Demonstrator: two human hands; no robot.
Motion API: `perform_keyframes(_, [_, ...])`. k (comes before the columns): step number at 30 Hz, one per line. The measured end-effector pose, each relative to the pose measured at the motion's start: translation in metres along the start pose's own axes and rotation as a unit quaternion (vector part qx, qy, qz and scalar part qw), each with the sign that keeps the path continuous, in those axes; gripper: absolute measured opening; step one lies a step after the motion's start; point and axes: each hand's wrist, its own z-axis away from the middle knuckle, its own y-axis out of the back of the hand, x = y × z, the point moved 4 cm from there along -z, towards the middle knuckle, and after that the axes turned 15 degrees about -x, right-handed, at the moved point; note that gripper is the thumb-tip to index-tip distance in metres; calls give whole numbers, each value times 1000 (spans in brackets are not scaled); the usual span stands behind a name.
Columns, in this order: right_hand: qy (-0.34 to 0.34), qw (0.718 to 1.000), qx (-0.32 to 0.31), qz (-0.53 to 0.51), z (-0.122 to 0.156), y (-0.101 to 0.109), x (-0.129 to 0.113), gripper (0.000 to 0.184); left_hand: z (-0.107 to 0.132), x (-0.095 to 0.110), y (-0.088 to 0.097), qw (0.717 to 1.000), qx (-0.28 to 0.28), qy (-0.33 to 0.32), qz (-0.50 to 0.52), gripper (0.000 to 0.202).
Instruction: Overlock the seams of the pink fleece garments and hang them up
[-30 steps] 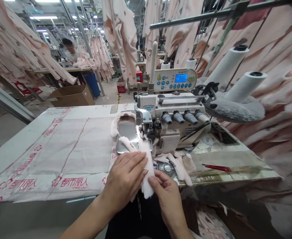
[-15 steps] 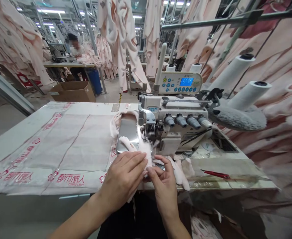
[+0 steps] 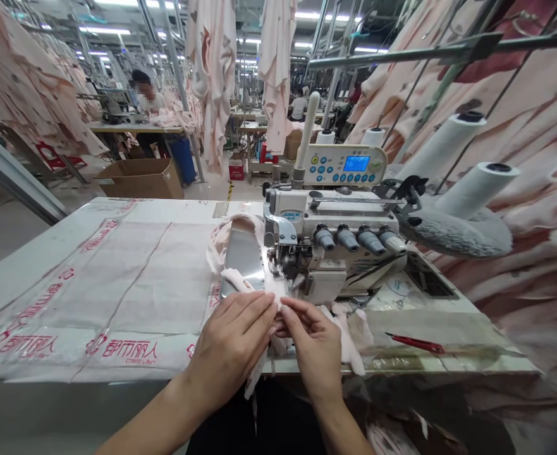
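My left hand (image 3: 233,344) lies flat with fingers stretched out on a narrow strip of pale pink fleece (image 3: 240,278) at the table's front edge. My right hand (image 3: 313,344) pinches the same strip beside it, fingertips meeting the left ones. The strip runs up under the presser foot of a white overlock sewing machine (image 3: 330,237) and curls round a shiny metal plate (image 3: 243,256). Its loose end hangs down below my left hand.
Fleece offcuts (image 3: 349,322) and red thread snips (image 3: 413,343) lie right of my hands. Printed plastic sheeting (image 3: 117,284) covers the table's left side. Thread cones (image 3: 472,186) stand at the right. Pink garments hang all round; a person sits at a far bench (image 3: 143,95).
Both hands have slid toward the machine along the strip. The long piece that hung between my hands a second ago is shorter, now mostly under my palms.
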Motion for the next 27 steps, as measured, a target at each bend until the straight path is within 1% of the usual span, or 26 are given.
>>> perform_keyframes(5, [15,996,9,87,-3,1,-7,28,-8,-8,-2,1000,-6,9,-13,27])
perform_keyframes(11, [61,983,11,172,12,-1,-9,23,-19,-25,-6,997,-61,48,9,28])
perform_keyframes(14, [75,977,-9,199,22,-5,-6,20,-25,-32,-7,994,-85,61,19,25])
perform_keyframes(21, [100,971,-85,200,35,-22,-1,20,-35,-48,-8,986,-137,99,10,29])
perform_keyframes(25, [98,975,-80,182,40,-25,-1,21,-36,-56,-2,981,-163,106,25,29])
perform_keyframes(27, [90,974,-94,184,43,-27,0,21,-41,-62,2,979,-175,101,34,26])
